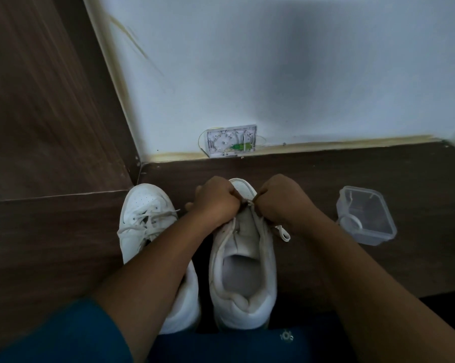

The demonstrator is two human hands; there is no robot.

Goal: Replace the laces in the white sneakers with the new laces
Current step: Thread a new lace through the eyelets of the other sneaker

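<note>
White and scuffed, the right-hand sneaker [243,271] stands beside the laced sneaker [145,221] on a dark wood surface [325,174]. Over its front eyelets the left hand [215,203] and right hand [284,203], fingers curled, each pinch the lace [284,233] (1 loop trails out rightward). A clear tub [365,216] sits nearby.

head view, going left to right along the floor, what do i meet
laced white sneaker → left hand → right hand → clear plastic container
</note>
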